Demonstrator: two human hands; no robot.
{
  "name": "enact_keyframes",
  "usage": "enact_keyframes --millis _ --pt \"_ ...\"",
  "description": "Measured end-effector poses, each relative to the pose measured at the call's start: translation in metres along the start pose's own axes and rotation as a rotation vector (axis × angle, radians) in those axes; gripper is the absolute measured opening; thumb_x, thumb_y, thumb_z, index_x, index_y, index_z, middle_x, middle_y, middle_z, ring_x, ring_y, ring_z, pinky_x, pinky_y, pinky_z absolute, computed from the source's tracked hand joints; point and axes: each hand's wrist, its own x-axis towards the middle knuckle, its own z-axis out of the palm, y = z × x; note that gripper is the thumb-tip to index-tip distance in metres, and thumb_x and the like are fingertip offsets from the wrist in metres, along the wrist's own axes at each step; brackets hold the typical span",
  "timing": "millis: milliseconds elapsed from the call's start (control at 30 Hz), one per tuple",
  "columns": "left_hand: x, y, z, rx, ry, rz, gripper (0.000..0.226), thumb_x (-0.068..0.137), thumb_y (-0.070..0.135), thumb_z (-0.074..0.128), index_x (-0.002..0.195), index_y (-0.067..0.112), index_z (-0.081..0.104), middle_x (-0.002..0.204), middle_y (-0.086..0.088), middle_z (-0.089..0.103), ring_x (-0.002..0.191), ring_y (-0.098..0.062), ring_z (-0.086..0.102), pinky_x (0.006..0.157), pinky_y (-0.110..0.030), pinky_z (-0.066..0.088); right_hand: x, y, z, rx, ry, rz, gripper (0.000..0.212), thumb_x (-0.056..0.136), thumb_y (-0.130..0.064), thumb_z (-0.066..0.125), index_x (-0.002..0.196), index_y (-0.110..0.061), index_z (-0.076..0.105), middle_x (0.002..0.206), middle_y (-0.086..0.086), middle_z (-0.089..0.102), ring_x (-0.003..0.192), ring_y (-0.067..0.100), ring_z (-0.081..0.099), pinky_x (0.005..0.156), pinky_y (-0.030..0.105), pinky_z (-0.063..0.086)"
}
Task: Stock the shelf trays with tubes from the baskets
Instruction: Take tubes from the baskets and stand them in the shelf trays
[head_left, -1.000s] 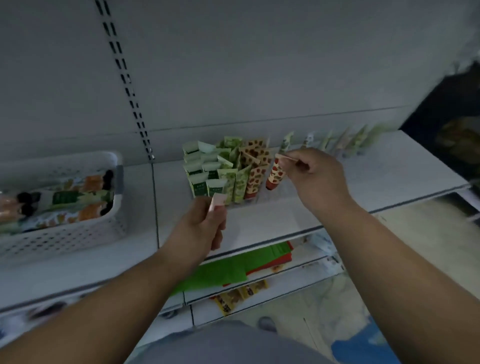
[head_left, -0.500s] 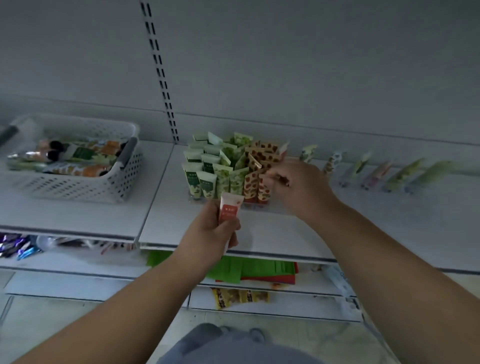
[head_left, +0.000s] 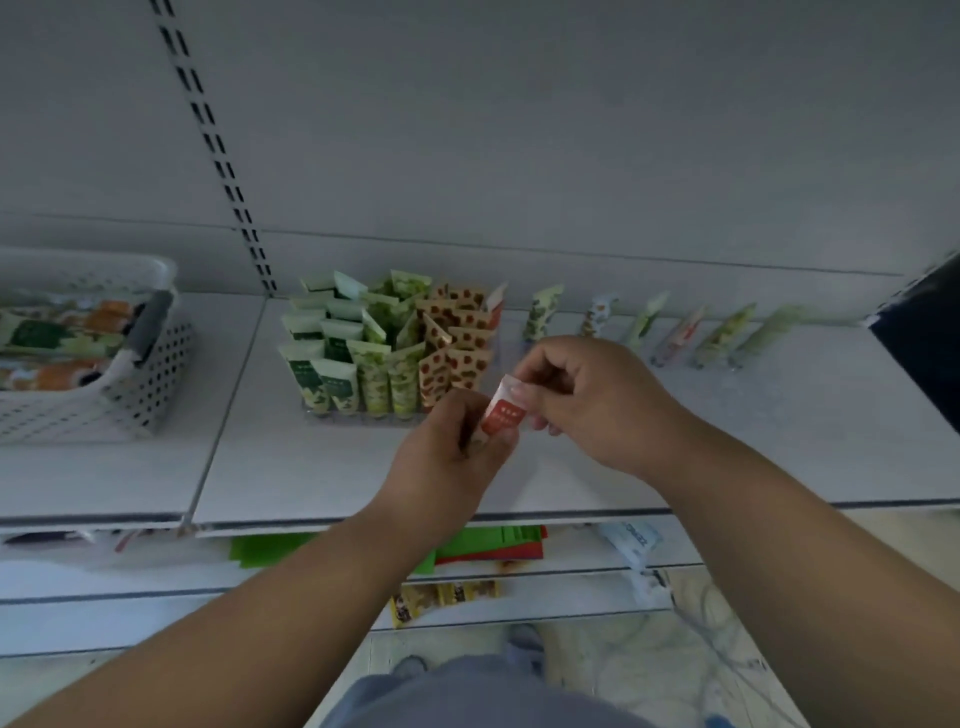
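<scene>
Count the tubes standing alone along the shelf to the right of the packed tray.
6, in a row toward the right. The right hand may hide more.

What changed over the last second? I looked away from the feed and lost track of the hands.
The right hand left the red-patterned tubes in the tray, came back toward the body and now pinches the top of the red and white tube. The left hand kept hold of that tube. The basket stayed put.
</scene>
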Motion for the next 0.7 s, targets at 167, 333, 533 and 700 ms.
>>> enact_keyframes --millis 167,333,533,700 --pt "-0.001 -0.016 0.021 0.381 0.219 0.148 0.027 0.089 0.031 0.062 0.113 0.019 0.055 0.1 0.011 0.049 0.093 -0.007 0.048 0.077 -0.022 0.04 0.028 0.01 -0.038 -0.177 0.203 -0.087 0.008 0.085 -0.026 0.071 0.08 -0.022 0.066 0.068 -0.003 0.066 0.065 0.016 0.065 0.066 0.04 0.055" --pt "0.001 -0.021 0.042 0.531 0.202 0.252 0.032 0.086 0.026 0.058 0.117 0.018 0.054 0.116 0.002 0.055 0.108 -0.019 0.049 0.09 -0.032 0.044 0.066 0.013 -0.062 -0.451 0.282 -0.259 0.01 0.089 -0.025 0.065 0.085 -0.016 0.065 0.077 -0.003 0.059 0.069 0.013 0.051 0.063 0.026 0.036" --pt "0.01 -0.023 0.053 0.616 0.278 0.226 0.03 0.084 0.025 0.055 0.114 0.017 0.055 0.112 0.0 0.057 0.104 -0.021 0.05 0.088 -0.035 0.046 0.098 0.027 -0.05 -0.579 0.156 -0.403 0.014 0.091 -0.024 0.06 0.084 -0.012 0.061 0.08 -0.001 0.05 0.073 0.019 0.05 0.063 0.028 0.032" --pt "0.014 -0.023 0.059 0.649 0.315 0.196 0.03 0.085 0.026 0.051 0.113 0.016 0.056 0.109 -0.003 0.059 0.102 -0.025 0.051 0.085 -0.036 0.047 0.111 0.039 -0.036 -0.668 0.072 -0.401 0.019 0.093 -0.029 0.058 0.085 -0.012 0.064 0.09 0.006 0.053 0.078 0.026 0.054 0.066 0.033 0.045"
